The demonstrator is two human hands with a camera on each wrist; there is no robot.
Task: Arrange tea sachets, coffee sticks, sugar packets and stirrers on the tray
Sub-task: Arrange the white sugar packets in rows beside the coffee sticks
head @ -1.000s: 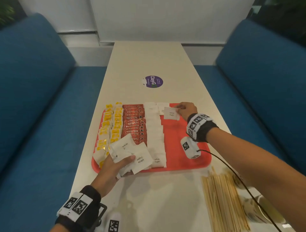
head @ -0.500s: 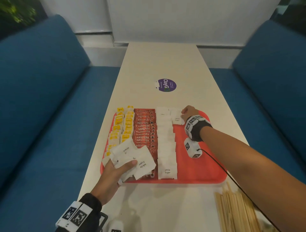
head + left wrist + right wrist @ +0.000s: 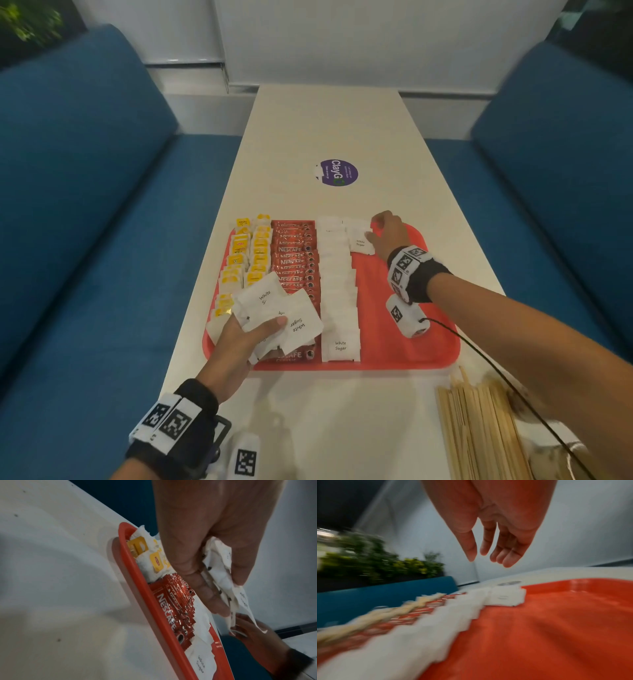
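Four columns are laid on the red tray: two of yellow tea sachets, one of red coffee sticks, one of white sugar packets. A loose bunch of packets is gripped by the left hand. Fingers of the right hand are held relaxed, empty, above the tray's far end. Wooden stirrers are left on the table.

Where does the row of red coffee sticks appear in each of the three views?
Head: coffee sticks, left of centre, between yellow tea sachets and white sugar packets.
Left wrist: centre, along the near rim.
Right wrist: lower left, blurred.
Shared landmark: the red tray.
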